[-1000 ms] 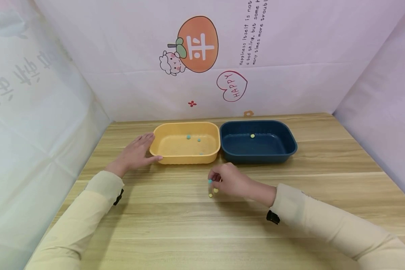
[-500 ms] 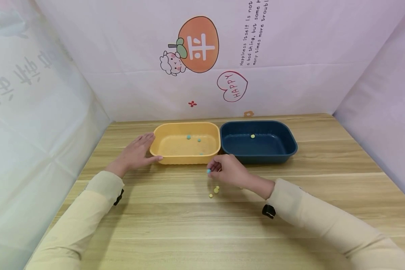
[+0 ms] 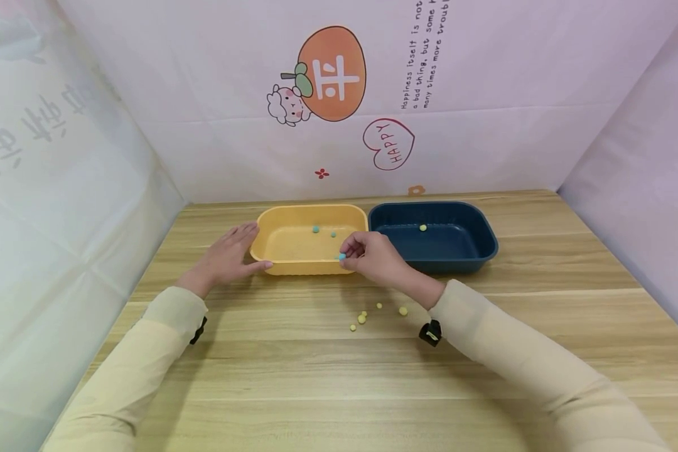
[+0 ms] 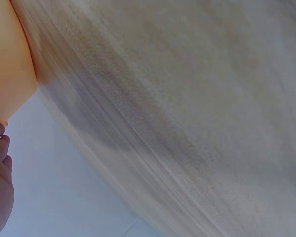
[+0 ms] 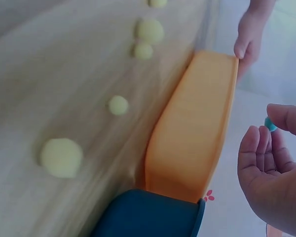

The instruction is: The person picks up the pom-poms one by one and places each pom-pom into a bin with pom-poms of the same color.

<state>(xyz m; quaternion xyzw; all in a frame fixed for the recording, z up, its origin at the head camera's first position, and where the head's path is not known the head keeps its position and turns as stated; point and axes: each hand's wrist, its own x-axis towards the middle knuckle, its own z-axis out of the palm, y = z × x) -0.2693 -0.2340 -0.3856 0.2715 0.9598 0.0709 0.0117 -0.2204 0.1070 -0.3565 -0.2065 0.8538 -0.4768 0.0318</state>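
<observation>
My right hand (image 3: 375, 256) pinches a small blue ball (image 3: 341, 256) between thumb and fingertip. It is at the front right part of the yellow bin (image 3: 294, 268); the right wrist view also shows the ball (image 5: 270, 124) held up by the rim. My left hand (image 3: 224, 259) lies at that bin's left end, its fingers straight along the side and the thumb touching the front rim. Inside the yellow bin, blue balls (image 3: 316, 229) rest on the floor. Several pale yellow balls (image 3: 361, 319) lie on the table in front of the bins.
A dark blue bin (image 3: 434, 259) stands against the yellow bin's right side, with one yellow ball (image 3: 422, 228) in it. Behind both bins rises a white printed cloth (image 3: 474, 138). The wooden table (image 3: 271, 376) stretches forward and to both sides.
My right hand has lifted the blue ball off the table area and carried it away from me to the yellow bin's front rim. Yellow balls beneath it now show. The left hand stays put.
</observation>
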